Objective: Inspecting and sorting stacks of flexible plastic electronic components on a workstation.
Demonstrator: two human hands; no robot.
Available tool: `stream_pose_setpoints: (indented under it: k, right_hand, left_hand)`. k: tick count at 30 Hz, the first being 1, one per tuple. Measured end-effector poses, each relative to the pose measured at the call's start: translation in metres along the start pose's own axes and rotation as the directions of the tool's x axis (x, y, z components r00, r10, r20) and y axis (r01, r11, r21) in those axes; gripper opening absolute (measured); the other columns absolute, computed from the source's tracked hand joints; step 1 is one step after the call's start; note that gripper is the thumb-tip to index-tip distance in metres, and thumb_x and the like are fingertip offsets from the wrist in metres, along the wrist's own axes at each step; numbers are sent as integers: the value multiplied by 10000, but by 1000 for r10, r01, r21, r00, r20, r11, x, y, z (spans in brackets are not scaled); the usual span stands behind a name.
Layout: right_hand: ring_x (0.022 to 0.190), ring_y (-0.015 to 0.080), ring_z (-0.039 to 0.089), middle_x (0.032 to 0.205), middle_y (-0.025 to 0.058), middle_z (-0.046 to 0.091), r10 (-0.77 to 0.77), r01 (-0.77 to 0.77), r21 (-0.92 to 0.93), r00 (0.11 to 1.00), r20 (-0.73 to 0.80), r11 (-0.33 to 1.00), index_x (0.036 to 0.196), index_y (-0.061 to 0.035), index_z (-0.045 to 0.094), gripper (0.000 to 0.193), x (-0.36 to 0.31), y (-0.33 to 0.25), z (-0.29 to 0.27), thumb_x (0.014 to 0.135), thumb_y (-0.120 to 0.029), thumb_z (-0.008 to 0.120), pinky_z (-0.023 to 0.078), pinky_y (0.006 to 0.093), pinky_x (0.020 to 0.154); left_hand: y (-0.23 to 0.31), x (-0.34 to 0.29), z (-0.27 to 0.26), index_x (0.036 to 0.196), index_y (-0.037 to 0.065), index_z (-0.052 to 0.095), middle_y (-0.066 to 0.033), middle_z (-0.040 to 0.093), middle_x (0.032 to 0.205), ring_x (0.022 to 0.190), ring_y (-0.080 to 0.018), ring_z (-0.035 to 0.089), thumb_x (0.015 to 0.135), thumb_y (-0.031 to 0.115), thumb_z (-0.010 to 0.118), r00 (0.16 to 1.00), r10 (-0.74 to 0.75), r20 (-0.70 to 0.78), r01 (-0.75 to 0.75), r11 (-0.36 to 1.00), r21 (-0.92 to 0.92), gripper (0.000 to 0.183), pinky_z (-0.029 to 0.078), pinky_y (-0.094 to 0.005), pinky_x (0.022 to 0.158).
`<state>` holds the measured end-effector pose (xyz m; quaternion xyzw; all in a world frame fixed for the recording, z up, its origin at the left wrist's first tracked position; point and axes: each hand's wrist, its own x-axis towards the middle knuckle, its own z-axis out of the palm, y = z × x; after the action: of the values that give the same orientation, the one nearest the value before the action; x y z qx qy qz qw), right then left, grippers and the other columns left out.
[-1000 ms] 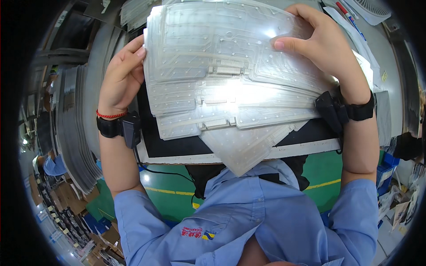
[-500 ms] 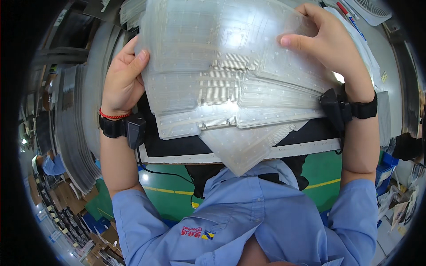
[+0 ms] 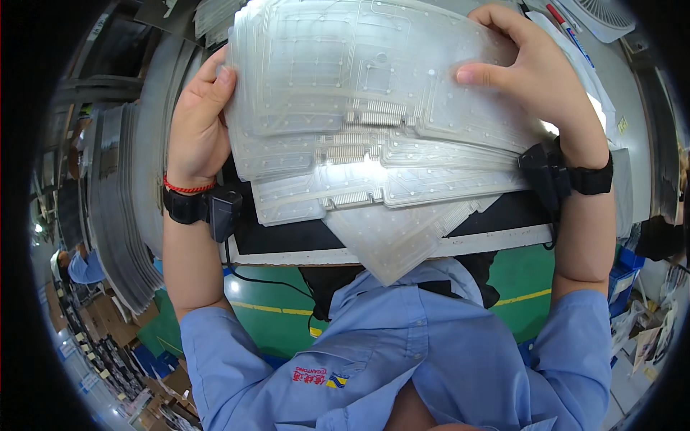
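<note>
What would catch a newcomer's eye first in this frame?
A fanned stack of clear sheets fills the upper middle, gripped at its edges by the left hand and right hand. Black wristbands sit on both wrists. Below, a blue shirt hangs over the green floor.

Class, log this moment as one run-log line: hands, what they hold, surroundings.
left hand: grips sheet stack | right hand: thumb on stack | below: black mat | right: pens
</note>
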<state>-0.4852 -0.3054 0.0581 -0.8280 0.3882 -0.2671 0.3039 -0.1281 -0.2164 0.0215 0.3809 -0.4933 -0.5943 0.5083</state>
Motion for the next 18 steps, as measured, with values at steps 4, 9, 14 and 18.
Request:
stream_pose_setpoints:
  k: [4,9,14,18]
  right_hand:
    - [854,197,574,887,111,610,32,-30,-68,999,38,997,921,-4,607,425,1,-8,-2,642,-215,848,446,298,774]
    - [812,174,564,840,89,606,35,-35,-93,999,-5,995,937,-6,602,431,-2,-10,-2,645,-204,849,447,287,754]
    - [796,126,553,829,59,607,198,-197,49,980,-2,979,916,-10,611,406,0,-17,-6,636,-169,857,448,266,735]
    - [785,133,557,818,58,607,143,-140,74,989,-33,987,899,-8,619,390,0,-4,-4,641,-177,857,452,263,735]
  left_hand:
    - [4,-5,3,1393,-23,375,-115,596,1248,1114,-152,591,1002,158,455,999,47,15,-47,998,-47,438,476,-298,950]
    - [8,-3,2,1394,-28,375,-122,585,1264,1124,-163,589,992,143,462,1000,22,-20,-21,998,64,445,468,-298,961]
    - [2,2,2,1379,-25,407,-122,591,1256,1119,-162,591,989,135,463,996,-49,-79,50,999,14,424,466,-292,959]
    - [5,1,7,1368,-14,428,-111,603,1239,1106,-154,593,998,158,463,998,-8,-61,11,998,60,410,469,-284,949]
